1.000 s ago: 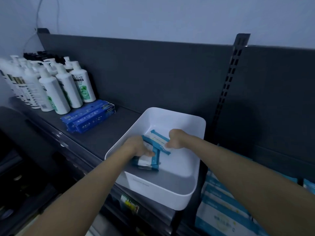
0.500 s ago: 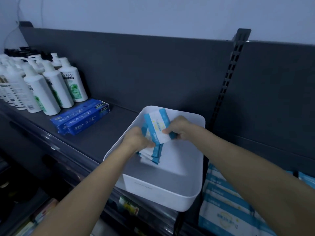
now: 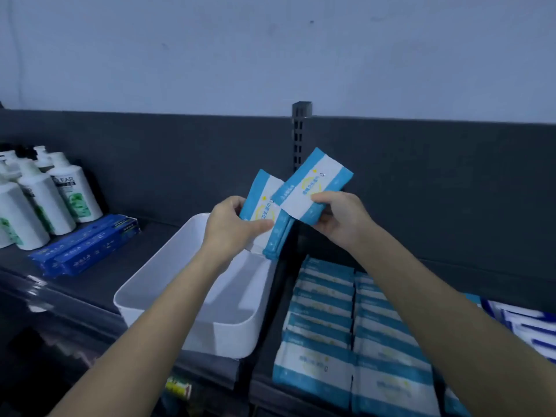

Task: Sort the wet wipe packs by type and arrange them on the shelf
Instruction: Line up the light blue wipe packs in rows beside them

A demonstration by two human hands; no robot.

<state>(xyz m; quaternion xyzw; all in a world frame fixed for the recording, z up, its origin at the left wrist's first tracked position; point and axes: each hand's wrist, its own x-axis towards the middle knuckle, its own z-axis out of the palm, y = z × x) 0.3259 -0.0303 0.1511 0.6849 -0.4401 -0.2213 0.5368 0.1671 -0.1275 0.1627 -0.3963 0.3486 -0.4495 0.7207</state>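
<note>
Above a white bin on a dark store shelf, a person's two hands lift blue-and-white wet wipe packs out of the container. A second ago both hands were down inside the bin, gathering packs from its floor; now they are raised in front of the back panel. The left hand grips a small stack of packs, thumb across the front face; at least two edges show, but the exact count cannot be told. The right hand pinches a single pack by its lower end, tilted so that one corner overlaps the top of the stack. No pack shows in the part of the bin visible between the arms.

Below and to the right, on the neighbouring shelf section, matching packs lie in two neat rows, with darker-striped packs just beyond. The lift suggests the bin's last packs are out and that placing them with the matching rows comes next. White shampoo bottles and blue boxes sit on the shelf to the left.
</note>
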